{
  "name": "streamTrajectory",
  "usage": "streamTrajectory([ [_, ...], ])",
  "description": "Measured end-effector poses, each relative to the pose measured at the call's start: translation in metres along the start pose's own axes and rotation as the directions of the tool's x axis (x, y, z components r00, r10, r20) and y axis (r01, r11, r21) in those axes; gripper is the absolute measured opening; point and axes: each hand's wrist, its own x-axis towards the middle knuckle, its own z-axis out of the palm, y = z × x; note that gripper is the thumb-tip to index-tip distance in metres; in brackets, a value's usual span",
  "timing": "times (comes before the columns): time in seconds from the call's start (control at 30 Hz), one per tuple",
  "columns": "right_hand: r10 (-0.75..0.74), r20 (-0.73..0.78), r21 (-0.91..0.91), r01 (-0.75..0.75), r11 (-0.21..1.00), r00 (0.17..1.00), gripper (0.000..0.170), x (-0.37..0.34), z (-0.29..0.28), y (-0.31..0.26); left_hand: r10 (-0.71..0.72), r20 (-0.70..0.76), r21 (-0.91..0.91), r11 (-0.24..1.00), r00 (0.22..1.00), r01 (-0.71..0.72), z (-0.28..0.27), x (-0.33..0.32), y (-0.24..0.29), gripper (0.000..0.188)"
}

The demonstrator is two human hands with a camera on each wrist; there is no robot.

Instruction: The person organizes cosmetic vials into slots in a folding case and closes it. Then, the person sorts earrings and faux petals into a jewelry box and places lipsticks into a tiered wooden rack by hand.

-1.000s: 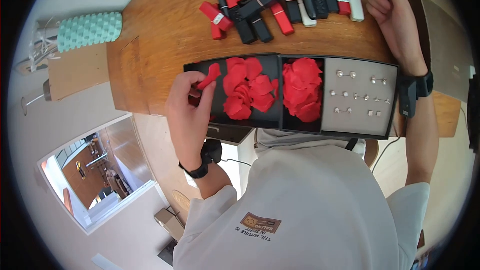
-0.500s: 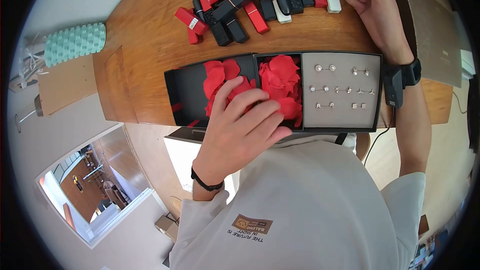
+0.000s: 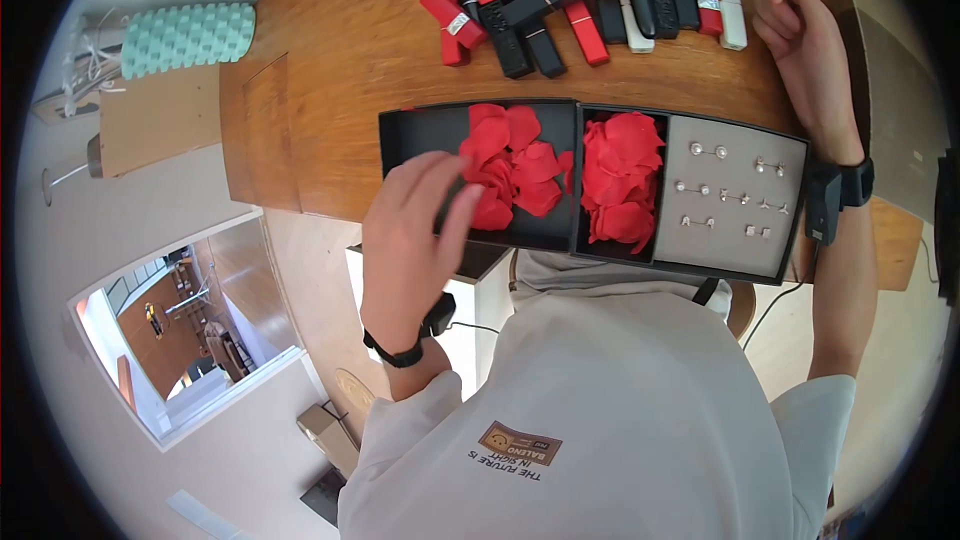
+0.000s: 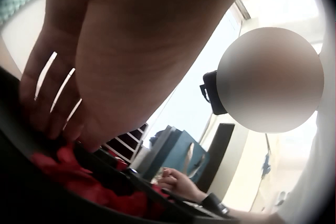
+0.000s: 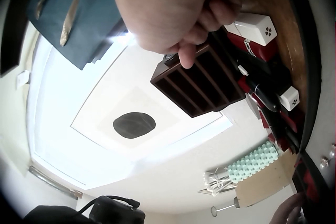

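Observation:
My left hand (image 3: 408, 240) reaches over the left compartment of a black box (image 3: 425, 140), beside loose red petals (image 3: 535, 180). Its fingers bend down at the petals' left edge, the thumb apart from them, and no petal shows between them. The left wrist view has the fingertips (image 4: 73, 129) low beside the dark box wall, close to red petals (image 4: 100, 187). A second pile of red petals (image 3: 622, 175) fills the narrow middle compartment. On the right, a grey pad (image 3: 735, 195) carries several pairs of earrings. My right hand (image 3: 808, 70) lies idle beyond the box, fingers loosely curled.
A heap of red, black and white lipstick tubes (image 3: 545, 0) lies behind the box on the wooden table (image 3: 340, 60). The right wrist view shows a dark slatted organizer (image 5: 202, 82) and a blue paper bag (image 5: 79, 14). A green foam roller (image 3: 188, 38) stands off left.
My left hand first pinched a petal at the box's left end, then spread over the petals, and is now back left with none visible. The right hand stays put; the head view has shifted.

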Motion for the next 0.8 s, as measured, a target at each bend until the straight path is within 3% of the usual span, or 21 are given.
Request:
streamTrajectory([
  [0.03,0.013,0.022,0.013,-0.013,1.0,1.0,0.033,0.001,-0.001,-0.001,-0.196,-0.018,0.026,0.98,0.981,0.196,0.0,-0.002,-0.005,0.022],
  [0.17,0.018,-0.012,-0.017,-0.018,1.0,1.0,0.033,-0.001,0.004,-0.002,-0.334,0.013,-0.106,0.937,0.942,0.334,0.001,0.0,-0.011,0.023],
  [0.23,0.006,0.04,0.025,-0.007,1.0,0.999,0.028,0.002,-0.003,0.0,-0.217,0.0,-0.092,0.972,0.976,0.216,0.003,0.007,-0.006,0.023],
  [0.27,0.006,0.055,0.021,-0.007,1.0,0.998,0.028,0.003,-0.003,0.0,-0.227,-0.011,-0.094,0.97,0.974,0.225,0.006,0.01,-0.007,0.023],
  [0.33,0.016,0.004,0.014,-0.016,1.0,1.0,0.029,0.0,0.002,-0.003,-0.089,-0.02,-0.024,0.996,0.996,0.089,0.012,0.017,-0.012,0.025],
  [0.6,0.04,-0.048,0.01,-0.039,0.999,0.998,0.033,0.0,0.008,-0.006,-0.014,-0.021,0.003,1.0,1.0,0.014,0.017,0.031,-0.014,0.02],
  [0.7,0.046,-0.063,0.002,-0.046,0.999,0.997,0.034,0.0,0.01,-0.006,0.018,-0.078,-0.031,0.999,0.997,-0.021,0.02,0.029,-0.021,0.017],
  [0.77,0.051,-0.062,-0.002,-0.051,0.999,0.997,0.034,-0.001,0.011,-0.006,-0.047,-0.21,-0.04,0.998,0.977,0.039,0.018,0.029,-0.019,0.012],
  [0.8,0.047,-0.061,-0.013,-0.048,0.999,0.997,0.034,-0.001,0.01,-0.006,-0.048,-0.209,-0.04,0.998,0.977,0.04,0.016,0.028,-0.02,0.012],
])
